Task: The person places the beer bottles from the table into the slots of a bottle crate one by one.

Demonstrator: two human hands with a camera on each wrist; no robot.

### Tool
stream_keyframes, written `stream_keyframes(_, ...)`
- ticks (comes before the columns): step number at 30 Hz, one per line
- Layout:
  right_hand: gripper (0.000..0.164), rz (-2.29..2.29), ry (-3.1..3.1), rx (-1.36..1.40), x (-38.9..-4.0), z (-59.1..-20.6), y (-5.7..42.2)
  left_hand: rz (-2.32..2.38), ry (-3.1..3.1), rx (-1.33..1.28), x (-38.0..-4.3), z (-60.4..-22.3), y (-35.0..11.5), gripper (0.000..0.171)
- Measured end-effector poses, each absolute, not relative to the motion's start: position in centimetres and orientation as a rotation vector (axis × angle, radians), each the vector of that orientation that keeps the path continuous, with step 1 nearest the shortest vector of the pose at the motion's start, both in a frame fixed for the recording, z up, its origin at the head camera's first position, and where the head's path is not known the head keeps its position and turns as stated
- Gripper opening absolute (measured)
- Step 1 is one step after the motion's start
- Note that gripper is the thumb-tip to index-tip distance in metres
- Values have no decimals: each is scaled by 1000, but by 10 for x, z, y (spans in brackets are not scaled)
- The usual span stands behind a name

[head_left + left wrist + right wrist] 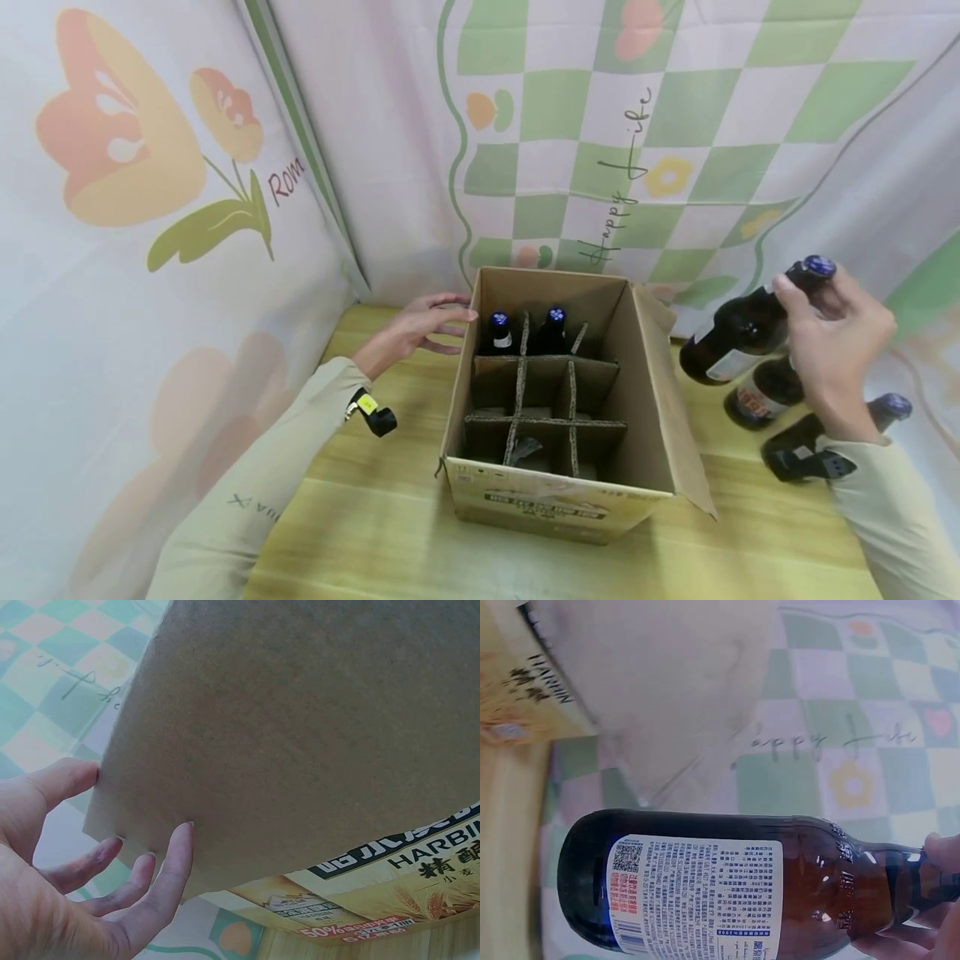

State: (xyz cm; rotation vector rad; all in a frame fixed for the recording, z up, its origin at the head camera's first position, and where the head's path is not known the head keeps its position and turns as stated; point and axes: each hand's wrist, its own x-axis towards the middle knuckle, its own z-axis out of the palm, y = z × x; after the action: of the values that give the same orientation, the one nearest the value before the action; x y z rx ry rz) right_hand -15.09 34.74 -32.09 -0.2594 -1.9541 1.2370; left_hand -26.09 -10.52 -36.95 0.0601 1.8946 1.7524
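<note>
A cardboard beer box (555,500) with crossed dividers stands on the table. Two blue-capped bottles (501,333) occupy its far row, in the left and middle compartments. My left hand (427,323) is at the box's far left edge, its fingertips against the brown flap (285,735) and its fingers loosely extended. To the right of the box, my right hand (843,350) grips a brown beer bottle (738,333) by the neck. That bottle leans, cap up and to the right; its white back label (697,892) shows in the right wrist view.
Two more beer bottles, one with a red-lettered label (757,400) and one partly behind the right wrist (795,442), stand on the wooden table (375,517). A flap (678,400) sticks out on the box's right. Patterned curtains (555,108) hang behind and left.
</note>
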Motion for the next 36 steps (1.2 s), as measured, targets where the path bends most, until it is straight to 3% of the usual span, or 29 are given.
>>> stream_keyframes(31, 24, 1250, -1866, 33, -143, -242, 273, 1776, 1869, 57, -262, -374, -107, 64)
stream_keyframes(36, 27, 1498, -1737, 128, -143, -235, 268, 1775, 1868, 64, -262, -373, -107, 63)
